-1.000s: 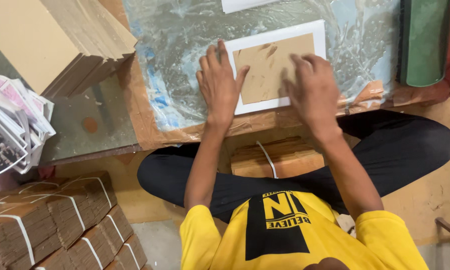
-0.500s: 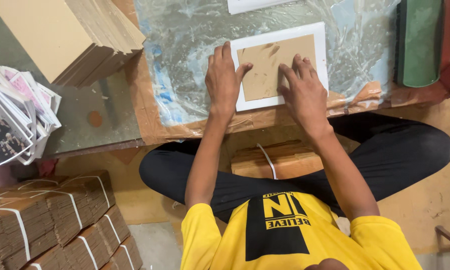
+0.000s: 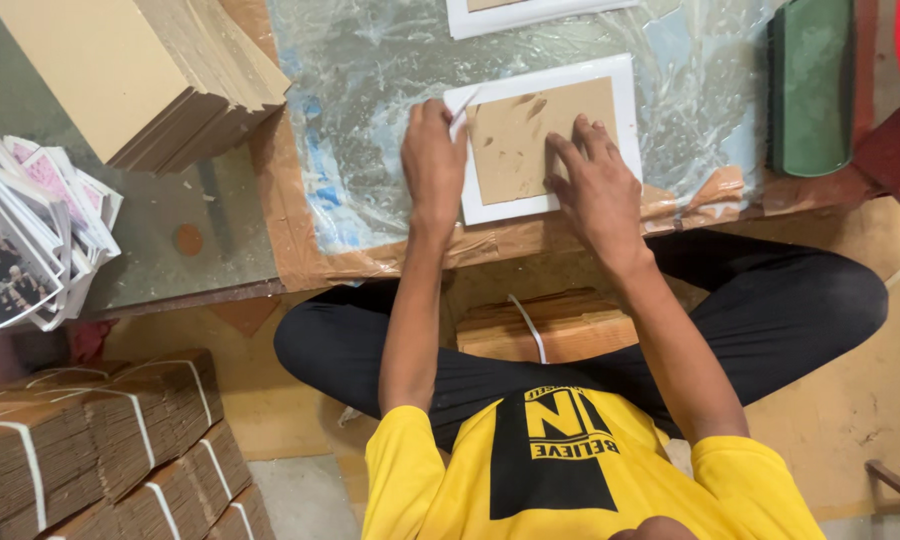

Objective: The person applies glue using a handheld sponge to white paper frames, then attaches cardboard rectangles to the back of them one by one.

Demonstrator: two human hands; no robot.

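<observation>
A brown card lies on a larger white sheet spread over a plastic-covered board. My left hand is at the sheet's left edge, its fingers curled on a raised white flap near the top-left corner. My right hand rests flat on the lower right part of the card, fingers spread. Both forearms reach up from my yellow shirt over my crossed legs in black trousers.
A stack of brown boards stands at the top left, with a pile of printed photos at the far left. Strapped cardboard bundles sit at the lower left. A green block lies to the right, and another white-edged sheet at the top.
My left hand has gone from lying flat beside the card to curling on the sheet's left edge, where a white flap now stands up. My right hand stays on the card.
</observation>
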